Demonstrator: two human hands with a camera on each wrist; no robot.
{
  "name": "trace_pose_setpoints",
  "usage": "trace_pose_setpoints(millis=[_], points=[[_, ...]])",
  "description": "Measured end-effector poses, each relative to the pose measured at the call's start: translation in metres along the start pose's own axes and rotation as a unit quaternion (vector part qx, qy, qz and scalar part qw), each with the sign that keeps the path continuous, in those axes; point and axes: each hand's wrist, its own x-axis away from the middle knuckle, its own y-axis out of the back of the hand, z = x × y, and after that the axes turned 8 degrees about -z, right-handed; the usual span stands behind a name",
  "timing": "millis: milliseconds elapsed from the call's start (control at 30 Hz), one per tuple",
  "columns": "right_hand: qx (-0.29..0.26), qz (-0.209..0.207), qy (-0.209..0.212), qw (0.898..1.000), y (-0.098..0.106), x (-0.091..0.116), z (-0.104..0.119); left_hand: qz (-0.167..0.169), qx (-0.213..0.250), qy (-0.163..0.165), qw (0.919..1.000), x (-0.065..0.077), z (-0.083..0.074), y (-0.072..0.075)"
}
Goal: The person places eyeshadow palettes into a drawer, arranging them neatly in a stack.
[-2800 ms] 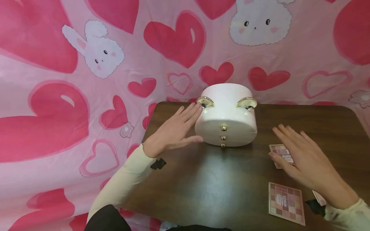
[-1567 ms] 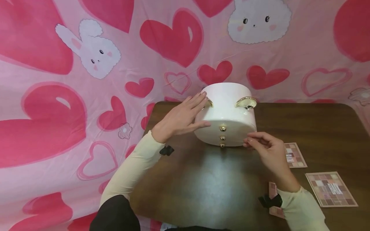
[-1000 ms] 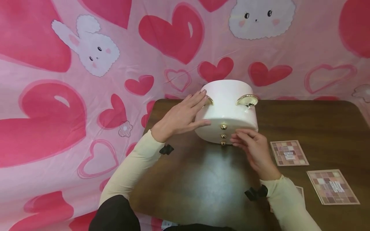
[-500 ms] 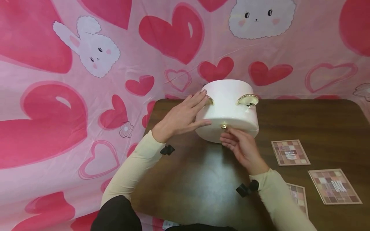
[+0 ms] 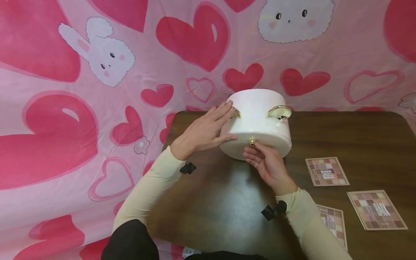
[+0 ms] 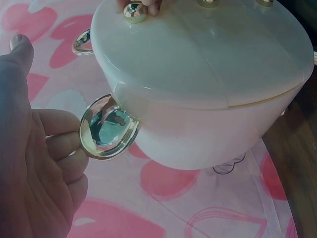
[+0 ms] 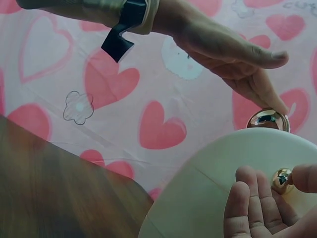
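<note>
A glossy white drawer box [image 5: 255,122] with gold-rimmed ears [image 5: 279,112] stands at the back of the table. My left hand [image 5: 203,133] lies against its left side with fairly straight fingers, touching the gold ear [image 6: 109,129] in the left wrist view. At the box's front, my right hand [image 5: 269,164] pinches the top gold knob [image 5: 251,142] between thumb and forefinger. Its other fingers are extended below, as the right wrist view shows. The lower knobs are hidden behind this hand in the head view; the left wrist view catches another knob [image 6: 208,2].
On the table's right side lie a makeup palette [image 5: 326,171], a second palette [image 5: 377,209] nearer me, and a third palette [image 5: 334,227] partly under my right sleeve. A pink heart-print cloth [image 5: 123,94] hangs behind and to the left of the brown table [image 5: 351,133].
My right hand has come from over the palettes at the right to the box's top knob. The palettes sit differently from the first frame. My left hand has shifted slightly over the ear.
</note>
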Motion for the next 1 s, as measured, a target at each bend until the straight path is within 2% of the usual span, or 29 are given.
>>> trace_pose_setpoints(millis=[300, 567, 1000], points=[[0.003, 0.0, -0.002, 1.0, 0.002, 0.003, -0.001, 0.002, 0.0, 0.002, 1.0, 0.0, -0.001, 0.0], [0.02, -0.003, 0.0, 1.0, 0.007, 0.012, -0.005, 0.017, -0.003, 0.009, 0.9998, 0.0, -0.003, 0.001], [0.029, 0.018, 0.007, 0.999, 0.011, 0.027, -0.014, 0.015, -0.006, 0.003, 0.9999, -0.001, -0.003, 0.004]])
